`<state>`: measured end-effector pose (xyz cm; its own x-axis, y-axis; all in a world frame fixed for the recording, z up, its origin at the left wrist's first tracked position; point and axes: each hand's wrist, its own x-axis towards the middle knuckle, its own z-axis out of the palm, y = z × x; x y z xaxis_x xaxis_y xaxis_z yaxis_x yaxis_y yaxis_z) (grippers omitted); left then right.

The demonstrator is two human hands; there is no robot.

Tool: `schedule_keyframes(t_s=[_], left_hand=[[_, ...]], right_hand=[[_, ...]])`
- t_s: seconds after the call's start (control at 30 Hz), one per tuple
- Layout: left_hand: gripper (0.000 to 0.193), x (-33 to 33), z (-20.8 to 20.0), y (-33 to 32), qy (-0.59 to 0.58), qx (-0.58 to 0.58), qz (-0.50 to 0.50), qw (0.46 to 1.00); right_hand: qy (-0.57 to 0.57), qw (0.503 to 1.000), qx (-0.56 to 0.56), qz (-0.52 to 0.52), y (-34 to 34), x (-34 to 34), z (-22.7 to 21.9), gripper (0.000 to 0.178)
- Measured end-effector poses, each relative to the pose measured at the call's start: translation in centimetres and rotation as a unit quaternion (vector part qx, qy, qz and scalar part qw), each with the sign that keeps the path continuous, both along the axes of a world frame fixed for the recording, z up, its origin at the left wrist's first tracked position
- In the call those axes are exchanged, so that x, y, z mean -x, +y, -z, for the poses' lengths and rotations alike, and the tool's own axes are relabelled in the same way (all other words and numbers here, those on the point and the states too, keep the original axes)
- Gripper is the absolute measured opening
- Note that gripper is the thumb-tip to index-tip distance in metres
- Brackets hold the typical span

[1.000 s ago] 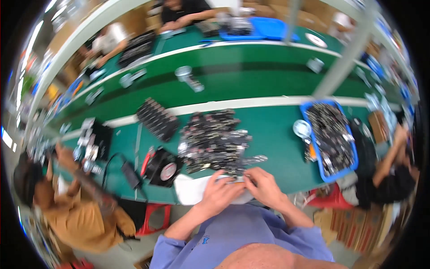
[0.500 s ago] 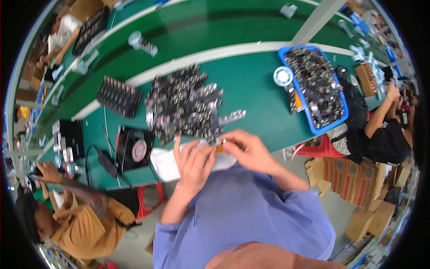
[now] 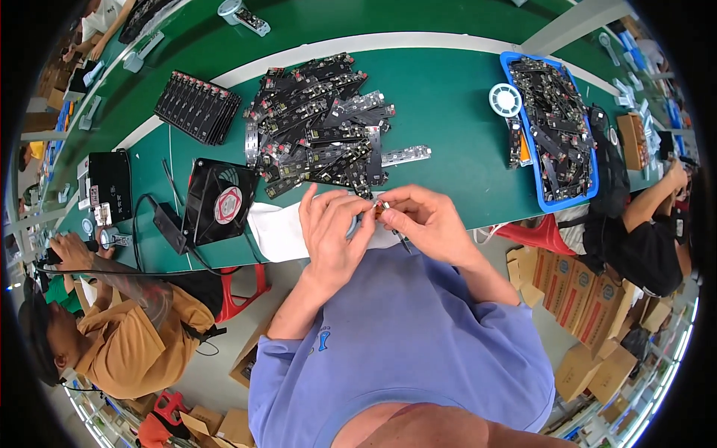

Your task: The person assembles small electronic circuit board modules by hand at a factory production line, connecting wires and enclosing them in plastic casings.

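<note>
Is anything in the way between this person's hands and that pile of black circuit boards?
Nothing visible; the left hand and right hand are close to the near edge of the circuit board pile.

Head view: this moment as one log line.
left hand: at small part | right hand: pinching it | circuit boards: heaped ahead | fan: left of boards

The right hand (image 3: 427, 224) partly hides a small piece (image 3: 379, 210).
</note>
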<state>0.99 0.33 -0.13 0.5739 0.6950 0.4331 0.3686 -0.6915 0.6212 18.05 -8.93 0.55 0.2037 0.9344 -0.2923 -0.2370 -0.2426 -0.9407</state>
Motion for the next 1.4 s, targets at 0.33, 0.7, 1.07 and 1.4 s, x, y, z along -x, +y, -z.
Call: schedule_keyframes(t_s=[0.33,0.7,1.07,1.4], left_hand=[[0.024,0.0,1.4,-0.1,0.000,-0.108,0.020,0.994],[0.029,0.4,1.9,0.7,0.022,-0.149,0.046,0.988],[0.025,-0.3,1.1,0.5,0.041,-0.130,0.018,0.990],[0.022,-0.3,0.6,0.6,0.035,-0.118,0.024,0.992]], right_hand=[[0.013,1.000,0.003,0.006,0.5,-0.4,0.0,0.026],[0.010,1.000,0.011,0.020,0.8,-0.3,-0.1,0.027],[-0.089,0.995,-0.043,0.027,0.6,0.4,-0.3,0.023],[-0.208,0.976,-0.063,0.008,0.6,0.4,-2.1,0.025]])
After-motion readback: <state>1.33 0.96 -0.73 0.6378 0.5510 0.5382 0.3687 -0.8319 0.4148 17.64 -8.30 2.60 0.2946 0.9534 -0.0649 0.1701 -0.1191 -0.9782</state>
